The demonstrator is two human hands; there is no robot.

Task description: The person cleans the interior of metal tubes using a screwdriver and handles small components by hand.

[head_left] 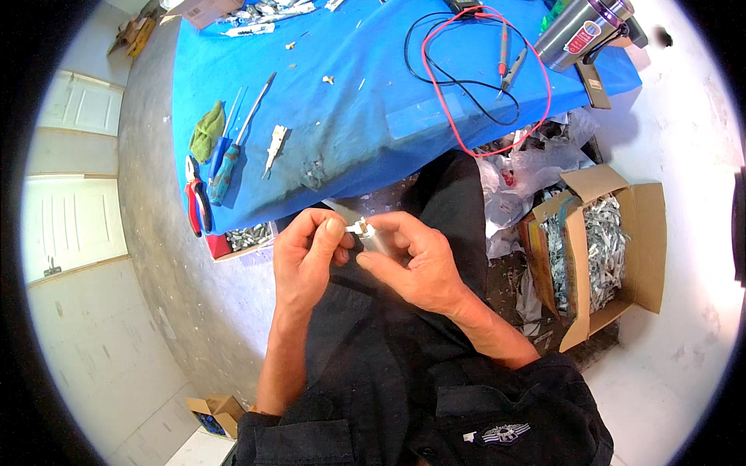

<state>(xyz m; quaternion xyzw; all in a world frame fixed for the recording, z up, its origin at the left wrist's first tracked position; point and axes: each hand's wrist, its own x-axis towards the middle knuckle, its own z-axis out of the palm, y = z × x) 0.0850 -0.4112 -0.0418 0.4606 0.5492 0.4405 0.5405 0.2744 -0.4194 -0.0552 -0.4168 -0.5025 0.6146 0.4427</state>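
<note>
Above my lap, just off the table's near edge, my two hands meet. My right hand (426, 268) is closed round a small silver metal part (376, 243), thumb and fingers along its sides. At its upper end sits a little white piece (357, 229) with a brownish bit beside it. Thumb and forefinger of my left hand (309, 252) pinch that white piece, touching the metal part's end. Whether the two pieces are joined, I cannot tell. A slim whitish part (275, 150) lies on the blue-covered table (350, 124) ahead of my hands.
Left on the table are two screwdrivers (225, 172), red-handled pliers (194, 202) and a green cloth (207, 132). Test leads (439, 81), a steel flask (579, 35) and a phone-like slab (593, 85) lie right. A cardboard box (645, 248) of metal scraps stands right, beside plastic bags.
</note>
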